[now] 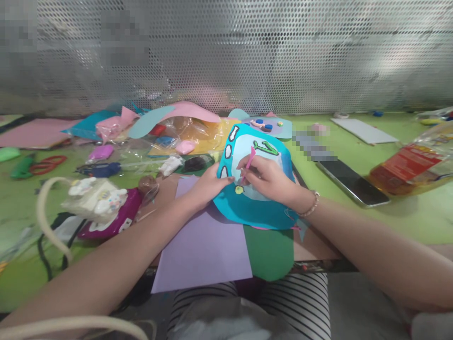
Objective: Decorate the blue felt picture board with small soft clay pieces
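Note:
A bright blue craft sheet (237, 208) with a pale blue panel is held tilted up in front of me. My left hand (208, 185) grips its left edge, thumb on top and fingers hidden behind. In my right hand (269, 178), a slim pink tool with a flared end (251, 156) is pinched over the panel; its lower tip is partly hidden by the fingers. Black-outlined white shapes (228, 151) run along the sheet's left side. A green outlined shape (271, 148) lies near the top, and a small yellow-green flower shape (239, 190) sits below my fingers.
Lavender paper (208, 250) and a green sheet (271, 252) lie under the work. To the right are a phone (354, 182) and a bottle of amber liquid (406, 163). Red-handled scissors (47, 165), a magenta pack (109, 222) and bagged clay (186, 147) lie leftward. Perforated metal (226, 56) stands behind.

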Tool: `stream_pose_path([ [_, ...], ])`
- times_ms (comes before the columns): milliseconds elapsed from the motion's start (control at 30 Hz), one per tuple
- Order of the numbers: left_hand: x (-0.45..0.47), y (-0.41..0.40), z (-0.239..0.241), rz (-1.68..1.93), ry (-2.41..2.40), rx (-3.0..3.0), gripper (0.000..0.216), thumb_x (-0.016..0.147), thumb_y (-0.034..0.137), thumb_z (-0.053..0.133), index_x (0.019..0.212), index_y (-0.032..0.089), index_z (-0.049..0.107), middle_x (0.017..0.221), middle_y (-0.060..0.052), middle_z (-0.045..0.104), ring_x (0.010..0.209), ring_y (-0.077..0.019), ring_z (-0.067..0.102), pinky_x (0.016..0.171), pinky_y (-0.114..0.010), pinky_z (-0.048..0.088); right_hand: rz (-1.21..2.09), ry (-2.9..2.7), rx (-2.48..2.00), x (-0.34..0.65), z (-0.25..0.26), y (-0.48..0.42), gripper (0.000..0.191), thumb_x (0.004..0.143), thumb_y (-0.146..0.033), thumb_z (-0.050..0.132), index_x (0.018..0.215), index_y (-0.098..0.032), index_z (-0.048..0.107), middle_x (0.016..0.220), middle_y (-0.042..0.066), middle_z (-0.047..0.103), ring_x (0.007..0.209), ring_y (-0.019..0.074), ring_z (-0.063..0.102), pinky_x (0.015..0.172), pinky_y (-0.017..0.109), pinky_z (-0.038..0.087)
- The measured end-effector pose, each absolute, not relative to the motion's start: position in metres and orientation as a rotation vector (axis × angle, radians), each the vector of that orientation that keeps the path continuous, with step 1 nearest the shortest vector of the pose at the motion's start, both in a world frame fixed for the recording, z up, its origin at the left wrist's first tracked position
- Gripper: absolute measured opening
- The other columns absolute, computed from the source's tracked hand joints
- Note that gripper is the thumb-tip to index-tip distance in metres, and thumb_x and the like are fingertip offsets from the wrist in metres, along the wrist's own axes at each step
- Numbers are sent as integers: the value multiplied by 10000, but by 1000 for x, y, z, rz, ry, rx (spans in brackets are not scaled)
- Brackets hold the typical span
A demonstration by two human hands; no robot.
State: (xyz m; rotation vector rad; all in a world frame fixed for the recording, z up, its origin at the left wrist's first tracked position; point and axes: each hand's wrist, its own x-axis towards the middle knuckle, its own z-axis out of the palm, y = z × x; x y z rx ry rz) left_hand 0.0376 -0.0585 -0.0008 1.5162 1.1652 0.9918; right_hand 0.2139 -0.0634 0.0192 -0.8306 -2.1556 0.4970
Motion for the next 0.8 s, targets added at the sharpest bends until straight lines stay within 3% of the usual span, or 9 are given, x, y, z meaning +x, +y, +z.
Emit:
stream_pose_path([
  [400,37,-58,1,997,1202,1510,348,656,253,645,991,173,598,982,-40,665,906,-235,598,832,-379,464,403,-2116,-818,217,22,-64,107,833,-124,438,885,-172,518,783,28,587,646,124,555,596,256,437],
  [800,38,-55,-1,1274,1203,1333,369,653,211,629,1016,176,571,1045,-54,650,942,-233,598,834,-366,476,397,-2089,-795,216,18,-57,79,858,-156,456,841,-169,532,777,38,603,662,133,586,618,275,472],
])
